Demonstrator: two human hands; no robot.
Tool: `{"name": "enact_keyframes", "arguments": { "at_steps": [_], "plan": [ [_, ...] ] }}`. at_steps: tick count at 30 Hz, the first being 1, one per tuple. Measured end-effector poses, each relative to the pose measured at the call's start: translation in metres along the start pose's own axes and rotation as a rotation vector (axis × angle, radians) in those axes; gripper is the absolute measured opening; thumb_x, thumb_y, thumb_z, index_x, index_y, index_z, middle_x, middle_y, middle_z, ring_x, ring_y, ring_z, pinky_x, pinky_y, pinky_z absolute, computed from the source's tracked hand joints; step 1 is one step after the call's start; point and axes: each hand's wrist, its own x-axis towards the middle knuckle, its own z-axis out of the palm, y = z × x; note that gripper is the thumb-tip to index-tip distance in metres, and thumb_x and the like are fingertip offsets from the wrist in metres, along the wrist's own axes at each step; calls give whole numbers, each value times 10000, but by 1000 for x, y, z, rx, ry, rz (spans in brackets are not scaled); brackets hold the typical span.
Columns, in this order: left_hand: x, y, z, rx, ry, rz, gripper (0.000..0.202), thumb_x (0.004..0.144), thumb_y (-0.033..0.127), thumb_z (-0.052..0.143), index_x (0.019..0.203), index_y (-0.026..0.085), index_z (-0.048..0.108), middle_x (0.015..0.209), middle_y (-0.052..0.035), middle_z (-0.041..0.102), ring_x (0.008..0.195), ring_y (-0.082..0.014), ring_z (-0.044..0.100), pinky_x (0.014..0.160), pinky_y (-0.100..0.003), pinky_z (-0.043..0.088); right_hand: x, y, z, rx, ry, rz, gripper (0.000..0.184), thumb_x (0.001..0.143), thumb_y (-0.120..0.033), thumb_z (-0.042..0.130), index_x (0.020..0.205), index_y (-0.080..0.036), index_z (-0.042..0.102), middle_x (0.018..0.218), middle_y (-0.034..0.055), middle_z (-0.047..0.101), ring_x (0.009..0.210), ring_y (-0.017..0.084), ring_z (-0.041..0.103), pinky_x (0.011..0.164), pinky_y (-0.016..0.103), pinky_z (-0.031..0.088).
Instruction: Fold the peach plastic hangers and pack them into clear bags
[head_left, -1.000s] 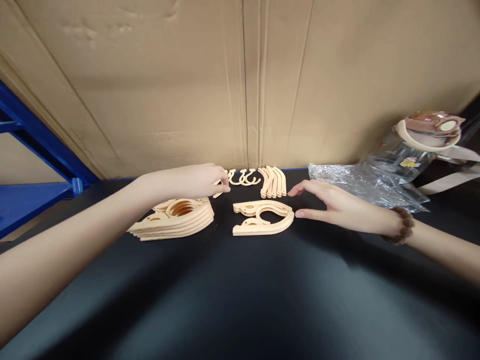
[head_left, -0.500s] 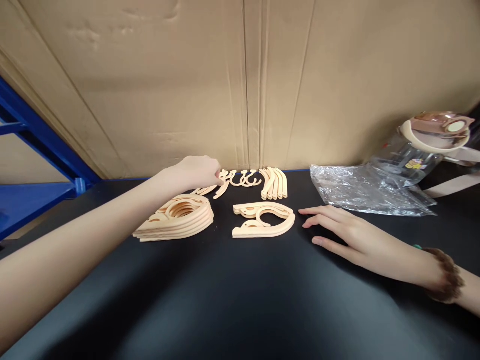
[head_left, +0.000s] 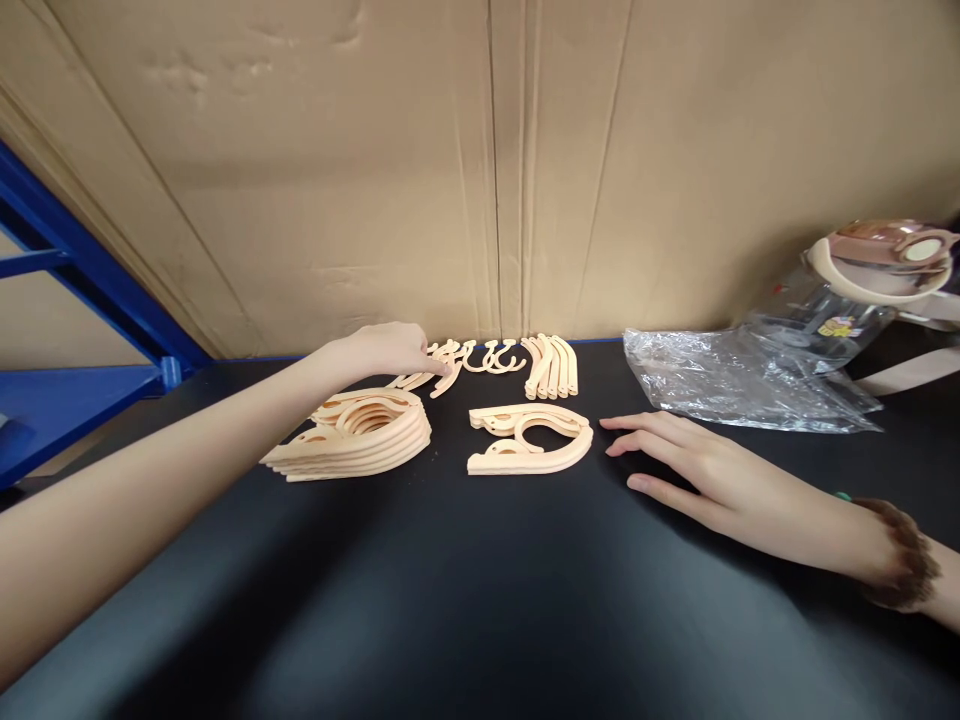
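At the back left, my left hand (head_left: 390,350) is curled closed, its fingertips at a curved beige hanger arm (head_left: 448,380) among other such pieces; its exact grip is partly hidden. Below my wrist lies a stack of folded beige plastic hangers (head_left: 382,455), several layers high. To its right, a smaller pile of folded hangers (head_left: 529,462) rests flat, rounded end toward my right hand. My right hand (head_left: 697,465) lies palm down on the black table, fingers spread and holding nothing, just short of that pile.
Loose hanger hooks (head_left: 495,358) and a row of curved hanger arms (head_left: 551,368) lie along the back. A clear plastic bag (head_left: 720,385) and a transparent bottle (head_left: 840,320) are at right. Cardboard (head_left: 375,180) stands behind; a blue metal frame (head_left: 90,270) is at left.
My left hand has drawn slightly left and lower, showing more of the hanger arms beside it. My right hand has stayed in place. The view has shifted a little.
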Motion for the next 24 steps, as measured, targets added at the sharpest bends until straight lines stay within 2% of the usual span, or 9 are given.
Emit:
{"name": "enact_keyframes", "arguments": {
  "at_steps": [3, 6, 14, 20, 22, 24],
  "plan": [
    [3, 2, 1, -6, -43, -23, 328, 968, 478, 581, 1006, 162, 663, 975, -51, 684, 836, -200, 665, 749, -359, 550, 0, 0, 0, -3, -10, 2, 312, 1005, -442, 442, 1217, -271, 595, 1435, 92, 535, 1293, 290, 534, 1055, 497, 472],
    [3, 6, 1, -23, -61, -51, 295, 974, 388, 610, 1171, 169, 627, 1163, -71, 651, 980, -233, 663, 838, -411, 570, 0, 1, 0, -8, -30, 1, 323, 1013, -449, 424, 1227, -265, 580, 1440, 95, 525, 1302, 286, 520, 1061, 501, 463],
    [3, 16, 0, -108, -58, -76, 295, 977, 368, 608, 1201, 176, 623, 1229, -76, 630, 1036, -256, 648, 874, -431, 564, 0, 0, -1, -2, -39, 6, 326, 1018, -451, 414, 1228, -265, 582, 1445, 92, 521, 1312, 278, 509, 1067, 493, 458],
    [15, 8, 7, -153, -36, -47, 281, 978, 355, 609, 1202, 186, 623, 1237, -78, 628, 1040, -251, 647, 876, -428, 564, 0, -1, -1, 10, -11, 3, 323, 1003, -442, 443, 1218, -264, 607, 1431, 93, 545, 1290, 290, 539, 1050, 492, 480],
    [21, 1, 11, -171, -20, -12, 279, 977, 352, 610, 1202, 186, 623, 1239, -77, 626, 1042, -252, 646, 877, -427, 563, 0, -1, -1, 11, -11, 2, 324, 1002, -441, 445, 1220, -265, 608, 1431, 91, 547, 1294, 288, 538, 1053, 491, 479],
    [26, -4, 13, -213, 10, 89, 286, 975, 349, 614, 1206, 181, 621, 1239, -77, 625, 1041, -254, 646, 873, -429, 565, 0, -1, -1, 14, -2, 2, 324, 1001, -441, 445, 1214, -264, 613, 1423, 94, 555, 1288, 291, 544, 1048, 493, 484]
  ]
}}
